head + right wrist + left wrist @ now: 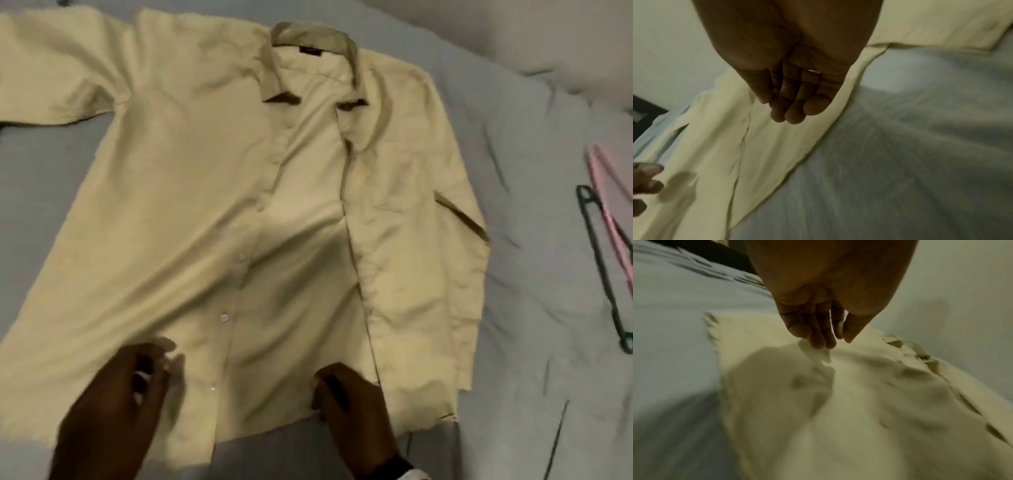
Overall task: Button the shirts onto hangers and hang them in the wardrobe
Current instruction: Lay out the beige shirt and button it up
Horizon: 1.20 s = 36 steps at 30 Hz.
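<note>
A pale yellow short-sleeved shirt [191, 192] lies front up and unbuttoned on the bed, collar [310, 37] far from me and hem near me. White buttons [224, 317] run down its left placket. My left hand [161, 363] hovers over the lower left panel with loosely bent fingers and holds nothing; the left wrist view shows the left hand [830, 342] just above the shirt [879, 402]. My right hand [322, 380] is at the lower edge of the right placket. In the right wrist view the right hand [785, 112] hangs relaxed and empty above the shirt [766, 146].
The shirt rests on a wrinkled grey bedsheet [531, 342]. A pink hanger [609, 212] and a dark green hanger [599, 267] lie on the sheet at the far right. A white pillow [548, 34] sits at the back right.
</note>
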Motion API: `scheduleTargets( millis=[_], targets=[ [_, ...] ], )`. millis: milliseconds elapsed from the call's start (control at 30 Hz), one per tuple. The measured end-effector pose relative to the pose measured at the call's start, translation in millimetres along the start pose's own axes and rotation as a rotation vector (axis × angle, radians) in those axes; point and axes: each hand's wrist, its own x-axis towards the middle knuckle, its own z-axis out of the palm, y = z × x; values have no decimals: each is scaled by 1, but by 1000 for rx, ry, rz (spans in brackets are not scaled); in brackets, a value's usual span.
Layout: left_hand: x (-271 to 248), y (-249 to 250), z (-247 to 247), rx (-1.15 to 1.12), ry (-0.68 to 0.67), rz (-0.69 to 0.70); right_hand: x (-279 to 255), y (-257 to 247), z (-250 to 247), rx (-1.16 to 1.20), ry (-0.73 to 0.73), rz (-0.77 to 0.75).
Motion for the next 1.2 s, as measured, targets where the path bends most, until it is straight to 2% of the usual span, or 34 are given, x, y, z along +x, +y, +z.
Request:
scheduleTargets(
  millis=[33,67,100,167,233,267,333,400,467,533,600,700,767,800,933,1000,1067,1133,1200],
  targets=[
    [-4,45,7,-51,-19,34,8,12,-22,-1,106,-12],
    [2,62,22,-37,-25,77,18,21,-51,-3,206,0],
    [8,75,31,-34,-78,11,29,29,-76,-22,321,6],
    [27,105,51,-68,-130,18,51,51,-131,-91,577,57],
    [53,127,66,-76,-181,29,73,80,-182,-110,719,211],
    [67,138,70,-104,-207,42,83,94,-199,-113,708,332],
    [98,162,88,-112,-235,39,99,118,-216,-151,592,521],
    [129,191,106,-127,-210,52,111,126,-217,-178,500,554],
    [153,220,124,-149,-118,125,117,129,-214,-142,458,549],
    [173,255,137,-54,12,315,118,133,-214,-128,375,495],
    [189,288,151,130,91,575,114,133,-209,-76,276,445],
    [208,333,178,356,-26,916,107,135,-214,-23,196,409],
    [217,353,196,524,-121,1092,107,136,-244,-28,274,408],
    [221,363,203,589,-157,1125,107,135,-267,-46,352,397],
    [240,391,215,618,-183,1024,116,121,-384,-290,702,289],
    [252,407,218,603,-161,1015,127,120,-434,-434,883,145],
    [264,427,222,597,-156,1030,141,124,-470,-570,998,26],
    [275,445,225,626,-154,1031,155,136,-484,-753,964,19],
    [286,461,230,676,-150,1032,165,159,-480,-842,747,47]
  ],
)
